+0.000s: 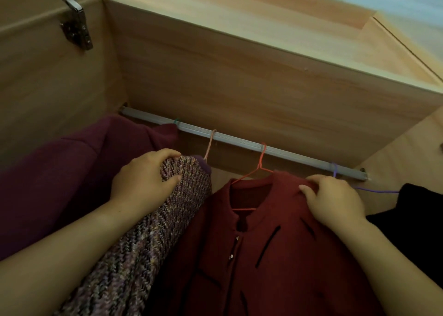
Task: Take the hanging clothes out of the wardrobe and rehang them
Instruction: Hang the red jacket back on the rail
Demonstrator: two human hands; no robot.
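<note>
A grey rail (pixel 239 141) crosses the wardrobe. From it hangs a dark red buttoned garment (pixel 263 243) on an orange wire hanger (pixel 260 164). My right hand (pixel 333 200) grips its right shoulder, thumb pinching the cloth. To the left, a purple tweed knit garment (pixel 148 239) hangs on a pink hanger (pixel 209 145). My left hand (pixel 143 179) curls over the top of its shoulder and holds it.
A maroon garment (pixel 60 183) fills the left side, on a green hook (pixel 177 122). A black garment (pixel 412 215) hangs at the right on a purple hanger (pixel 335 171). Wooden panels enclose the rail; a metal door hinge (pixel 76 23) sits at the upper left.
</note>
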